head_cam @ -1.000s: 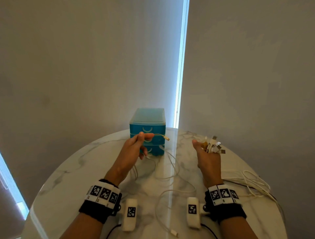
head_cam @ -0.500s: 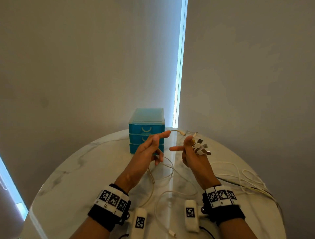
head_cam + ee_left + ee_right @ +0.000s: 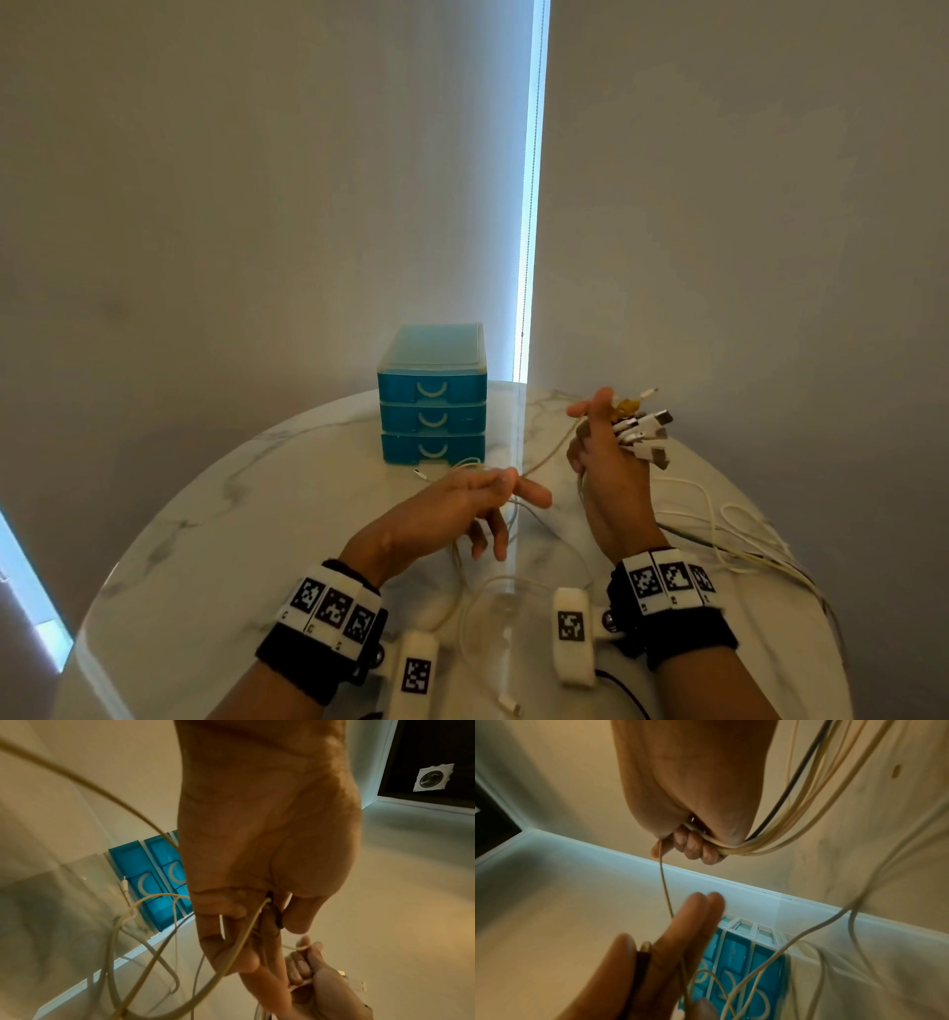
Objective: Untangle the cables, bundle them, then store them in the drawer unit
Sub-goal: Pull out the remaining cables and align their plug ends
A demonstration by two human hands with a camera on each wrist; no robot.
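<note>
My right hand [image 3: 601, 426] is raised over the table's right side and grips a bunch of white cable ends, their plugs [image 3: 644, 431] fanning out past the fingers [image 3: 695, 845]. A thin beige cable [image 3: 549, 457] runs from that fist down to my left hand [image 3: 513, 491], which pinches it between thumb and forefinger [image 3: 693, 912]. The rest of the cables [image 3: 719, 529] trail from the right hand onto the table. The blue three-drawer unit [image 3: 431, 411] stands at the back with all drawers closed.
The round white marble table [image 3: 257, 514] stands against a grey wall. A loose cable loop [image 3: 482, 616] lies between my wrists, its plug [image 3: 506, 705] near the front edge. Another small plug [image 3: 418, 474] lies in front of the drawer unit.
My left hand brought the beige cable's end to the right hand, then slid back down along the cable toward me. The right hand took that end into its bunch and shifted right.
</note>
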